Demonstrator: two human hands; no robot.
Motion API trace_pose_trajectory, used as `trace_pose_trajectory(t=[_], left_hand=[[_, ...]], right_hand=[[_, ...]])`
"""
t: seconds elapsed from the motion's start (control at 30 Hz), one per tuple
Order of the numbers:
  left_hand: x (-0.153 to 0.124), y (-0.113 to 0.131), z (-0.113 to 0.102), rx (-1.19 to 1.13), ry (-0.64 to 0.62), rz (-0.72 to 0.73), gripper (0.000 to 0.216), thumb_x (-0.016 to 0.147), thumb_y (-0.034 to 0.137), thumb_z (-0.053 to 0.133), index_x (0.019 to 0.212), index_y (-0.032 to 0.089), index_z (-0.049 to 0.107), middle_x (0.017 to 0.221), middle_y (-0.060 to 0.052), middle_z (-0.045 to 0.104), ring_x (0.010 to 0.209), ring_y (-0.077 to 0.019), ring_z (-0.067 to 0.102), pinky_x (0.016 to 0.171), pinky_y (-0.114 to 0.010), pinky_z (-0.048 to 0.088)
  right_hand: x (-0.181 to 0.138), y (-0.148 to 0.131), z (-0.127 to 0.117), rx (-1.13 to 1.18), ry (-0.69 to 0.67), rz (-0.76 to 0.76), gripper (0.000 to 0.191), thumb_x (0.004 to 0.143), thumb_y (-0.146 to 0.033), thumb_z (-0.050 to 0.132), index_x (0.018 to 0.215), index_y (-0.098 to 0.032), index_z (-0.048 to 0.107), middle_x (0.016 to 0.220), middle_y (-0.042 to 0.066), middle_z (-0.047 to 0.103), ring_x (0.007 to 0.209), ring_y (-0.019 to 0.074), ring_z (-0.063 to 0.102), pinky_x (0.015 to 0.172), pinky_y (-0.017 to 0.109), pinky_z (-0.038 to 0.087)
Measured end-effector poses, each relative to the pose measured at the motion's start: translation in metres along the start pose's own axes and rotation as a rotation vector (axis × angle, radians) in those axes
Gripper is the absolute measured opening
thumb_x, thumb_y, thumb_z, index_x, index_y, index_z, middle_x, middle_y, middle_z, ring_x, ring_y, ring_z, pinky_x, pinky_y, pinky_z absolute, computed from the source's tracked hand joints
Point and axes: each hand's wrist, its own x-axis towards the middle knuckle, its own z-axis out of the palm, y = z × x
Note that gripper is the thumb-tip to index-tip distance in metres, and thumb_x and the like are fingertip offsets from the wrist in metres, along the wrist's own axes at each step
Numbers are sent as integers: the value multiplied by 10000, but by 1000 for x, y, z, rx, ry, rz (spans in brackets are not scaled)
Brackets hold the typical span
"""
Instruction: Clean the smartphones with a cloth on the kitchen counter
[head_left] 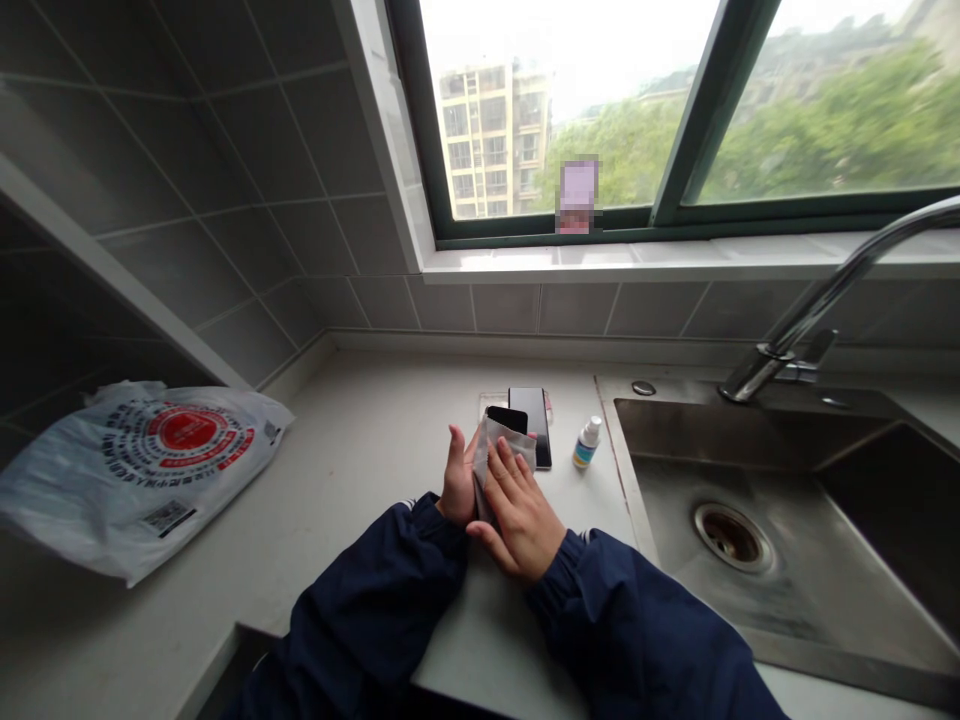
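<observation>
Above the counter [360, 430], my left hand [455, 483] supports a dark smartphone [508, 418] from below, thumb sticking up. A grey cloth [517, 448] covers most of that phone, leaving its dark upper end showing. My right hand [520, 510] lies flat on the cloth with fingers stretched out, pressing it against the phone. Behind the hands, a second smartphone [536, 425] rests on the counter, partly over a clear flat item [491, 402], perhaps a case. A small white bottle [587, 443] with a blue and yellow label stands upright to the right.
A stainless steel sink [810, 490] with a chrome faucet [780, 330] is on the right. A printed white plastic bag [127, 480] lies at the left. The window sill [637, 258] and tiled wall bound the back; an opening cuts into the counter's front left.
</observation>
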Motion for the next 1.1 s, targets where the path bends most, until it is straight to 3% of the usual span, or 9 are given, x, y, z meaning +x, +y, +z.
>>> trace_pose_trajectory(t=[0.3, 0.6, 0.87, 1.1], left_hand=[[6, 16, -3, -56, 118, 46, 833, 864, 778, 304, 1372, 150, 508, 1189, -194, 672, 974, -332, 681, 828, -472, 530], [13, 28, -16, -32, 290, 79, 934, 835, 805, 289, 1278, 42, 598, 1107, -215, 700, 840, -303, 682, 687, -411, 559], [11, 16, -7, -24, 196, 92, 765, 876, 742, 341, 1312, 153, 559, 1219, -180, 663, 977, -326, 675, 814, -479, 548], [7, 5, -1, -32, 66, 65, 727, 894, 713, 366, 1318, 155, 559, 1278, -182, 634, 1143, -348, 618, 986, -515, 461]], right_hand=[[2, -10, -5, 52, -101, -65, 709, 999, -504, 404, 1476, 19, 365, 1573, 217, 294, 1499, 357, 148, 1170, 569, 297], [3, -15, -8, 153, -44, -77, 492, 985, -286, 443, 1400, -26, 486, 1487, 192, 464, 1466, 302, 299, 1167, 487, 355], [0, -13, 0, 35, -65, 42, 601, 976, -386, 482, 1444, -12, 424, 1523, 220, 395, 1476, 342, 256, 1161, 555, 324], [-3, -6, 9, -77, -22, 153, 734, 974, -465, 461, 1509, 7, 289, 1577, 246, 253, 1497, 364, 165, 1153, 602, 293]])
